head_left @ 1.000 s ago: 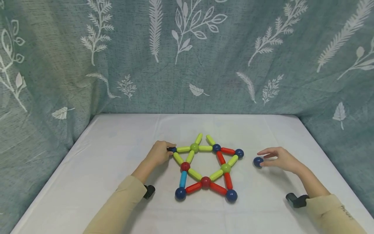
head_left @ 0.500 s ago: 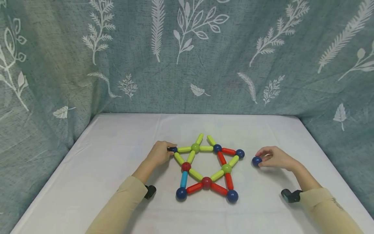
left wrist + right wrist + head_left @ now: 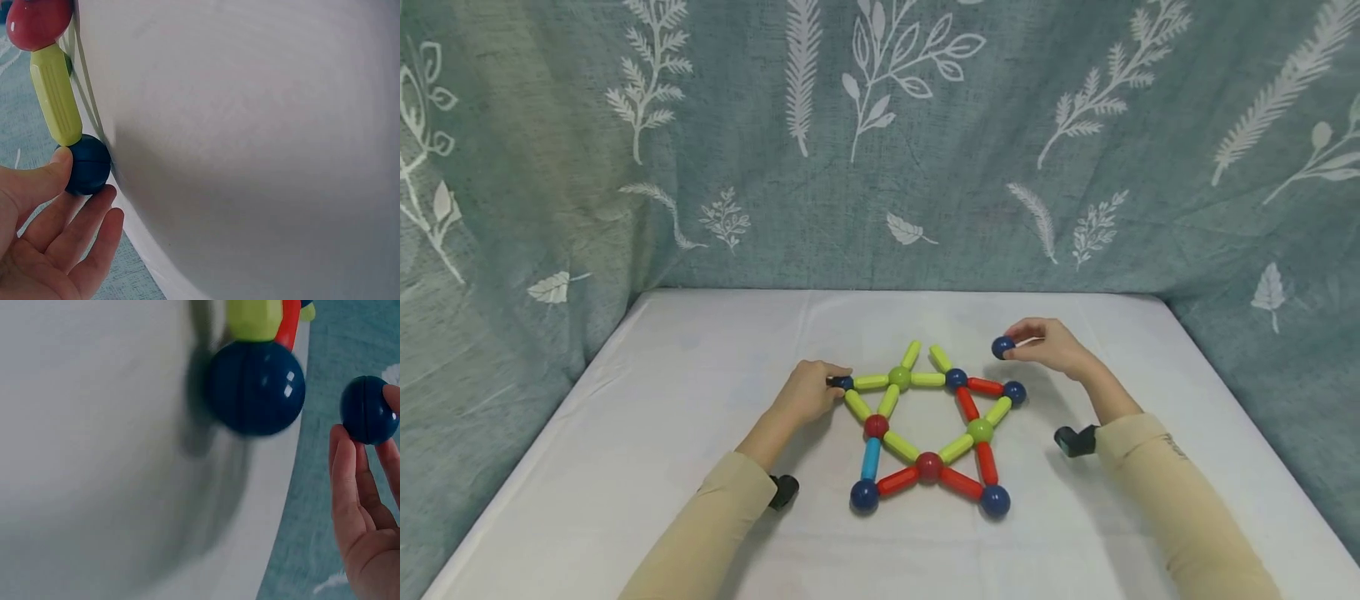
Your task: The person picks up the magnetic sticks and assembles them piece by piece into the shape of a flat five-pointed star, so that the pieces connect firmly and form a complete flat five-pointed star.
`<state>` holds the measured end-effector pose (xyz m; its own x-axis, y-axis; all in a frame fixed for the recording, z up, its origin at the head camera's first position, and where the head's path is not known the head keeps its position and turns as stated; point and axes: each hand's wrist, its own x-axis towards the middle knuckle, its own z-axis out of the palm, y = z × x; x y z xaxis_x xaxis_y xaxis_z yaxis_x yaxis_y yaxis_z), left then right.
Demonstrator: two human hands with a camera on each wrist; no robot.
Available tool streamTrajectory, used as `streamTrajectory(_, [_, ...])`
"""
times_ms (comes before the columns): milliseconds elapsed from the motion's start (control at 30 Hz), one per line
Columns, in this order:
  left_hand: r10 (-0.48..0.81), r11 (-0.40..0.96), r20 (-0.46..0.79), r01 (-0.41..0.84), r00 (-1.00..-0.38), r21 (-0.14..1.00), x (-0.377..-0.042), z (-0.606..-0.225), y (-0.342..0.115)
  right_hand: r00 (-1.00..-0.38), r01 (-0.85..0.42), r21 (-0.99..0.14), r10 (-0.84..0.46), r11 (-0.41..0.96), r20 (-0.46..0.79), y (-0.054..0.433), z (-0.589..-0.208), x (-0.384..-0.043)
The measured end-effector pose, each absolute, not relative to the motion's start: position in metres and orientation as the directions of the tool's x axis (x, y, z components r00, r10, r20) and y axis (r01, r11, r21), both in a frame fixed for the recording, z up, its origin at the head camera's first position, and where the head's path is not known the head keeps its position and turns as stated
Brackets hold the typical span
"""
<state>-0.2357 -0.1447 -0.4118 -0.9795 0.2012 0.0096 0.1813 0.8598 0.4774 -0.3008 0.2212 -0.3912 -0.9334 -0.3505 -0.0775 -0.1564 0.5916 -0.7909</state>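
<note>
A star-like frame of coloured rods and balls lies on the white table. My left hand [image 3: 805, 393] pinches the dark blue ball [image 3: 89, 164] at its far-left corner, where a yellow-green rod [image 3: 56, 95] joins it. A second dark blue ball [image 3: 1002, 347] is held between the thumb and fingers of my right hand [image 3: 1051, 346], apart from the frame, beyond its right corner ball [image 3: 1015, 392]. At the back, two yellow-green rods, the left rod [image 3: 911, 356] and the right rod [image 3: 940, 359], lean toward each other with free tips and a gap between them.
Red balls [image 3: 929, 467], green balls [image 3: 980, 431] and a light blue rod [image 3: 870, 459] make up other parts of the frame. Two dark blue balls, the left one [image 3: 864, 496] and the right one [image 3: 995, 502], form the near corners. A patterned curtain [image 3: 895, 208] hangs behind the white table [image 3: 722, 333].
My right hand has taken hold of the loose blue ball and carried it left and away from me, past the frame's right corner. My left hand stays on its corner ball.
</note>
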Motion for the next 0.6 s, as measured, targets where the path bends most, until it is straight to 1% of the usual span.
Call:
streamTrajectory(167, [0.205, 0.856, 0.02, 0.189, -0.979, 0.482, -0.235, -0.412, -0.145, -0.932, -0.105, -0.794, -0.338, 0.598, -0.131, 0.184, -0.387, -0.326])
streamTrajectory(300, [0.205, 0.849, 0.017, 0.186, -0.979, 0.495, -0.234, -0.413, -0.144, -0.927, -0.061, -0.816, -0.335, 0.575, -0.167, 0.161, -0.386, -0.338])
streamTrajectory(400, [0.205, 0.847, 0.012, 0.184, -0.979, 0.498, -0.234, -0.413, -0.145, -0.926, -0.069, -0.798, -0.337, 0.599, -0.173, 0.145, -0.387, -0.343])
streamTrajectory(600, [0.19, 0.857, 0.012, 0.172, -0.982, 0.487, -0.236, -0.414, -0.146, -0.921, -0.136, -0.718, -0.354, 0.683, -0.162, 0.117, -0.386, -0.35])
